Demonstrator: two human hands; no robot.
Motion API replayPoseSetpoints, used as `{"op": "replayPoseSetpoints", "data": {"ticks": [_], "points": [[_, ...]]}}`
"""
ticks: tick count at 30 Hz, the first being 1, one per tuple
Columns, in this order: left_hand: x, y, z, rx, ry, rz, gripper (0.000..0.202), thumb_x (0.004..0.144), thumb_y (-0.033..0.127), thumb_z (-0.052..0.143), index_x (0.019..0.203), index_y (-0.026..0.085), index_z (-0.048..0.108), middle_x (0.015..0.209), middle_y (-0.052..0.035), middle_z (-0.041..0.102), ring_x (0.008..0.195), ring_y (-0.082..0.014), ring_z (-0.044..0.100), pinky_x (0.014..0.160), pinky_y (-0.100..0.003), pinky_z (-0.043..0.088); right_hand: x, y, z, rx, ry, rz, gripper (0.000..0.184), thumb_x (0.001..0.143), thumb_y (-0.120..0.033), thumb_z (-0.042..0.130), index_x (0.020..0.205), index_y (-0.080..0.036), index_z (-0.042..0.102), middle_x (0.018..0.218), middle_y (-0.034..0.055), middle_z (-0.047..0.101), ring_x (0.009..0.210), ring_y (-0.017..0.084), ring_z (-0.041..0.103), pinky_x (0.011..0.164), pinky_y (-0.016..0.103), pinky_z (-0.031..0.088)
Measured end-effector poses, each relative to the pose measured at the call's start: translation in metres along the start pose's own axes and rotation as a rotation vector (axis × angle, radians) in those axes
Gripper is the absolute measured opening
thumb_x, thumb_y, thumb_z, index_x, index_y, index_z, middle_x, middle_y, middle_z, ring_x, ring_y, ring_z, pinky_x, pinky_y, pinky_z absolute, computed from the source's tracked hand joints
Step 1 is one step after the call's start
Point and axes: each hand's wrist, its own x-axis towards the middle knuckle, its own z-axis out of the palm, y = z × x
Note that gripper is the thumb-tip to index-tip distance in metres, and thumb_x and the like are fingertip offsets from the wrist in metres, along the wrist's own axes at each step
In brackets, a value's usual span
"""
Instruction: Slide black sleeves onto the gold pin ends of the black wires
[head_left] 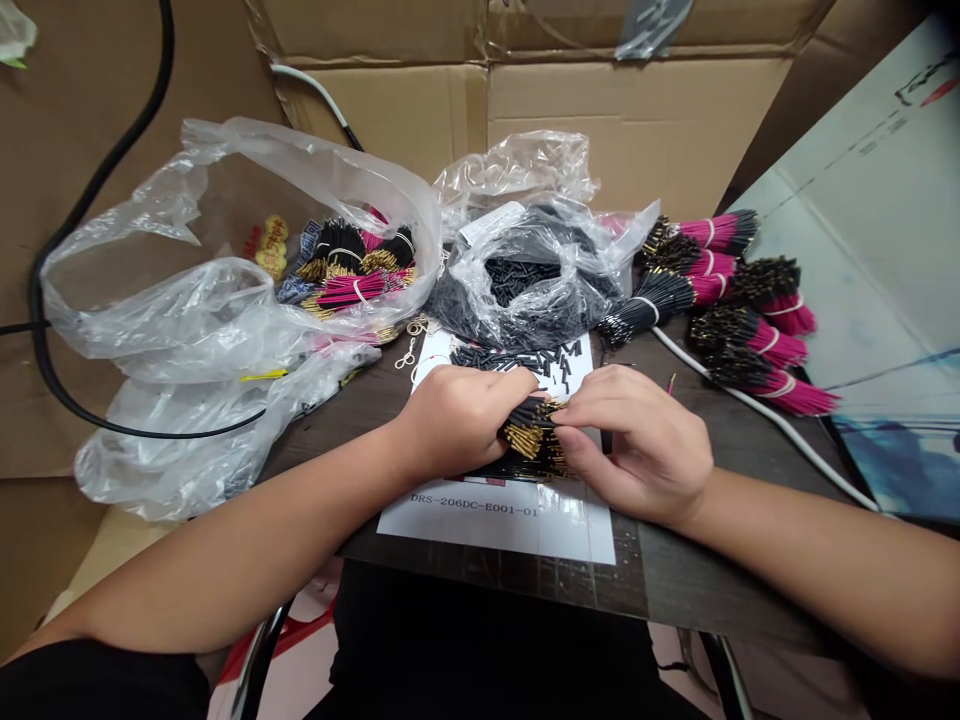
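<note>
At the centre of the frame, the left hand (461, 420) is closed around a bundle of gold-tipped black wires (525, 440), above a printed sheet (487, 535). The right hand's (641, 440) thumb and forefinger stand narrow at the gold tips; whether they grip one, I cannot tell. Banded pink-and-black wire bundles (780, 340) lie at right.

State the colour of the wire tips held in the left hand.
Gold wire tips, best in the head view.

In the centre, the wires (529, 412) end in shiny metal tips (525, 440) above smooth white paper (480, 535). A glossy, crinkled clear-plastic bag (150, 325) lies at left; matt cardboard (637, 130) spans the top. The dark surface (697, 565) looks wood-grained, faintly glossy.
</note>
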Motion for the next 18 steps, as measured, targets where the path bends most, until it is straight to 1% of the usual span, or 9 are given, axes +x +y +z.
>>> {"op": "replayPoseSetpoints", "data": {"ticks": [4, 7, 10, 15, 18], "points": [[-0.0008, -0.0003, 0.0005, 0.021, -0.013, 0.003, 0.012, 0.083, 0.026, 0.051, 0.081, 0.016, 0.058, 0.062, 0.0031, 0.059, 0.055, -0.0107, 0.058, 0.052, -0.022, 0.039, 0.0012, -0.0012, -0.0010, -0.023, 0.003, -0.004, 0.021, 0.073, -0.007, 0.068, 0.092, -0.014, 0.063, 0.081, 0.0051, 0.068, 0.074, 0.014, 0.061, 0.068, 0.033, 0.051], [-0.0008, -0.0002, 0.0001, 0.043, -0.005, 0.009, 0.010, 0.082, 0.025, 0.052, 0.080, 0.016, 0.058, 0.062, 0.0034, 0.059, 0.054, -0.0109, 0.057, 0.051, -0.023, 0.038, 0.0033, -0.0031, -0.0019, -0.087, 0.000, 0.005, 0.017, 0.073, -0.009, 0.068, 0.088, -0.015, 0.063, 0.076, 0.0034, 0.068, 0.070, 0.014, 0.060, 0.067, 0.033, 0.050], [-0.0010, 0.0002, -0.0004, 0.068, 0.004, 0.009, 0.013, 0.084, 0.027, 0.051, 0.081, 0.016, 0.058, 0.061, 0.0031, 0.059, 0.054, -0.0115, 0.058, 0.051, -0.023, 0.038, 0.0059, -0.0050, -0.0033, -0.168, -0.005, 0.007, 0.013, 0.074, -0.013, 0.069, 0.085, -0.017, 0.063, 0.073, 0.0014, 0.068, 0.066, 0.013, 0.060, 0.067, 0.033, 0.049], [-0.0023, 0.0012, -0.0005, 0.098, -0.023, -0.042, 0.012, 0.080, 0.026, 0.053, 0.083, 0.016, 0.058, 0.063, 0.0018, 0.061, 0.057, -0.0133, 0.061, 0.052, -0.024, 0.041, 0.0075, -0.0065, -0.0054, -0.314, -0.007, -0.035, 0.012, 0.073, -0.014, 0.071, 0.081, -0.017, 0.063, 0.068, -0.0005, 0.068, 0.063, 0.012, 0.061, 0.068, 0.033, 0.046], [-0.0025, 0.0023, -0.0007, 0.105, -0.034, -0.054, 0.012, 0.079, 0.025, 0.052, 0.083, 0.016, 0.058, 0.064, 0.0015, 0.061, 0.059, -0.0141, 0.062, 0.052, -0.024, 0.042, 0.0067, -0.0065, -0.0050, -0.363, 0.010, -0.045, 0.013, 0.072, -0.014, 0.072, 0.080, -0.017, 0.063, 0.067, -0.0014, 0.067, 0.062, 0.012, 0.061, 0.068, 0.033, 0.044]]}}
